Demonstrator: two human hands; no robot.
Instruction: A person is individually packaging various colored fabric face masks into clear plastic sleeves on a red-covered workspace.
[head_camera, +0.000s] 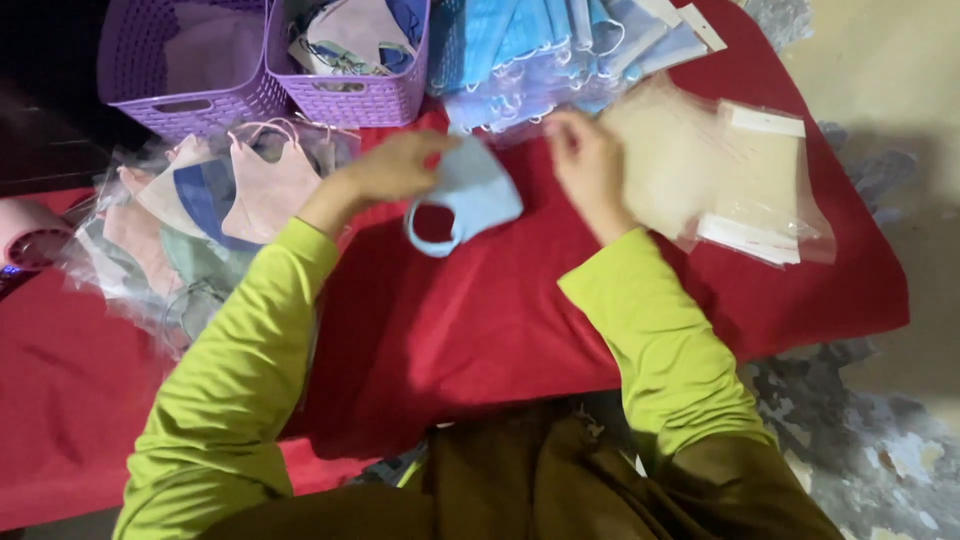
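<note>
A light blue cloth face mask with an ear loop hangs just above the red cloth. My left hand grips its upper left edge. My right hand hovers to the right of the mask, fingers apart, beside a stack of clear plastic sleeves; it looks blurred and holds nothing that I can see. Both arms wear lime green sleeves.
Two purple baskets with masks stand at the back left. A heap of blue masks lies at the back centre. Pink and grey masks in plastic lie left. A pink round object is at far left. Bare floor lies right.
</note>
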